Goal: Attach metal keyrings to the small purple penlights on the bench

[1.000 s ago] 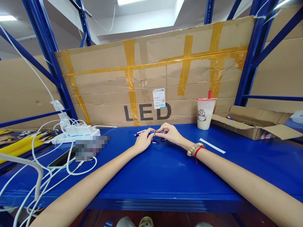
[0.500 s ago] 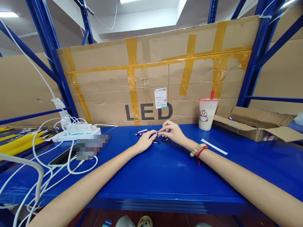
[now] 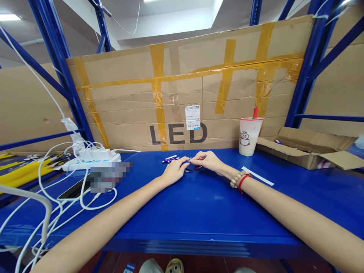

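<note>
My left hand [image 3: 174, 171] is closed in a pinch on a slim, pen-like part [image 3: 187, 162] that looks blue with a metallic end. Against that end, the fingertips of my right hand [image 3: 210, 162] are pinched together; whether they grip the same part or a tiny separate piece is too small to tell. Shiny purple and silver pen-like tubes [image 3: 170, 159] lie just behind my left hand. A dark blue piece [image 3: 188, 171] rests on the table below the fingertips, and a dark piece [image 3: 197, 167] is partly covered by my right hand.
On the blue table [image 3: 182, 212] a drink cup [image 3: 249, 136] with a red straw stands at the back right, near an open cardboard box [image 3: 295, 155]. A white strip [image 3: 258, 176] lies beside my right wrist. White cables and a power strip [image 3: 91, 159] crowd the left side.
The fingers of my right hand have lowered and drawn together into a tighter pinch at the part's end. More of the blue part shows between the hands. My left hand has barely moved.
</note>
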A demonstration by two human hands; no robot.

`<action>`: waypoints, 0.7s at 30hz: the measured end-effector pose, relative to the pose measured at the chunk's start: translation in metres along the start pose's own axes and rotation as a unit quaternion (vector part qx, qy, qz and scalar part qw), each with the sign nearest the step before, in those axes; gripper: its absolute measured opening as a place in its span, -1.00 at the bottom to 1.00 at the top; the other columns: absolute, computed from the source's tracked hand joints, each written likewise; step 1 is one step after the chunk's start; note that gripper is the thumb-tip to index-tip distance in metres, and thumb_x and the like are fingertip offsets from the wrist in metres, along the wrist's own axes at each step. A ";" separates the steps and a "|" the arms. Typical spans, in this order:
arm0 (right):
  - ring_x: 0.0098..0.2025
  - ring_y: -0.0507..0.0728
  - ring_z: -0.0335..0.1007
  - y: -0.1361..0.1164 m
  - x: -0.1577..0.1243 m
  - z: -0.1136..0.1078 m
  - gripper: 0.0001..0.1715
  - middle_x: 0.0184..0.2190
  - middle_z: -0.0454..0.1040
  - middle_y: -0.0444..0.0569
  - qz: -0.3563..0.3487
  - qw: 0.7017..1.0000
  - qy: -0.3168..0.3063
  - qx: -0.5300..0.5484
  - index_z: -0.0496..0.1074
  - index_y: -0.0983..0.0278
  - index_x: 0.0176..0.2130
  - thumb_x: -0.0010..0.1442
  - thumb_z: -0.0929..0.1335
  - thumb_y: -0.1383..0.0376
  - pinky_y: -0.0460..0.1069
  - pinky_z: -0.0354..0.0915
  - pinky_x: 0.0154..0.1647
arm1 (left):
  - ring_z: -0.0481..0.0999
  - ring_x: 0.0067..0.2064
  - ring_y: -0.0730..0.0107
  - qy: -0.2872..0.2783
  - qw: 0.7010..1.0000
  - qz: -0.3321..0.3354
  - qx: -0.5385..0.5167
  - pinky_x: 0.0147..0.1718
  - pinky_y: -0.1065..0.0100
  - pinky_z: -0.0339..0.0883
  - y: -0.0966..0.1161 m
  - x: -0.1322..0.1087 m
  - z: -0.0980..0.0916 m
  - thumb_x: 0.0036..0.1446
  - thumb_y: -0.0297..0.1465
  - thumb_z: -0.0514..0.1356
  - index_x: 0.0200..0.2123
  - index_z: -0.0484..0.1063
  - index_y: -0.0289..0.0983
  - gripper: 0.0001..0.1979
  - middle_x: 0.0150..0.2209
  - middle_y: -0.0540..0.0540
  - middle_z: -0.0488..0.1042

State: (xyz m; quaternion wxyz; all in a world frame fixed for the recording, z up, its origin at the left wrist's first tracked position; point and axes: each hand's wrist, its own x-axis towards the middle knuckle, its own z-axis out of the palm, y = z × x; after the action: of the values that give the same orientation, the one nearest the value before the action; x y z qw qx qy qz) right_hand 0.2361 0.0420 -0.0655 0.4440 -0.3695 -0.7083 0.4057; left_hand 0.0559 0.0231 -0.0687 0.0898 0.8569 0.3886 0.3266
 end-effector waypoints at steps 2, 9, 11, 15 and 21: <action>-0.49 -0.03 0.28 -0.004 -0.002 0.000 -0.60 -0.48 0.44 -0.08 0.033 0.999 0.000 -0.007 0.53 0.31 -0.41 -0.22 0.46 0.07 -0.14 0.20 -0.56 | 0.42 -0.11 0.29 0.004 1.000 0.002 -0.002 -0.12 0.30 0.24 0.001 0.000 0.000 0.19 -0.34 -0.07 -0.17 0.33 -0.17 -0.77 -0.14 -0.02 0.45; -0.46 -0.05 0.23 -0.005 -0.003 -0.004 -0.52 -0.46 0.45 -0.09 0.101 0.994 -0.022 -0.025 0.53 0.25 -0.32 -0.19 0.44 -0.01 -0.17 0.02 -0.60 | 0.45 -0.28 0.34 0.020 0.999 -0.020 -0.031 -0.25 0.33 0.30 -0.003 -0.001 0.002 0.16 -0.33 -0.02 -0.14 0.20 -0.20 -0.81 -0.34 -0.01 0.46; -0.44 -0.04 0.23 -0.005 -0.003 -0.005 -0.52 -0.45 0.44 -0.09 0.109 0.993 -0.031 -0.022 0.53 0.23 -0.32 -0.20 0.44 -0.02 -0.17 0.02 -0.58 | 0.46 -0.26 0.35 0.021 0.999 -0.008 -0.045 -0.24 0.34 0.30 -0.003 -0.002 0.002 0.16 -0.34 -0.01 -0.18 0.21 -0.21 -0.84 -0.31 -0.02 0.46; -0.44 -0.03 0.21 -0.006 -0.004 -0.004 -0.53 -0.47 0.42 -0.10 0.114 0.993 -0.035 -0.020 0.52 0.24 -0.35 -0.20 0.44 -0.03 -0.15 0.02 -0.55 | 0.45 -0.19 0.34 0.029 0.999 0.006 -0.044 -0.21 0.36 0.29 -0.003 -0.002 0.002 0.16 -0.36 -0.01 -0.23 0.24 -0.21 -0.87 -0.23 -0.04 0.46; -0.48 -0.06 0.16 -0.007 -0.003 0.000 -0.56 -0.55 0.33 -0.15 0.129 0.991 -0.019 0.016 0.48 0.30 -0.42 -0.22 0.45 0.01 -0.14 0.00 -0.54 | 0.45 -0.17 0.32 0.019 1.000 0.010 -0.013 -0.19 0.33 0.29 -0.002 -0.002 0.001 0.18 -0.36 -0.03 -0.16 0.27 -0.21 -0.82 -0.16 -0.04 0.45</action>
State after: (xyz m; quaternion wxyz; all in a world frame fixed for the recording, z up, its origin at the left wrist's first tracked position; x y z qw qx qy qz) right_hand 0.2356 0.0361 -0.0600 0.3808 -0.4428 -0.6565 0.4775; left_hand 0.0545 0.0231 -0.0706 0.0906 0.8531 0.3776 0.3486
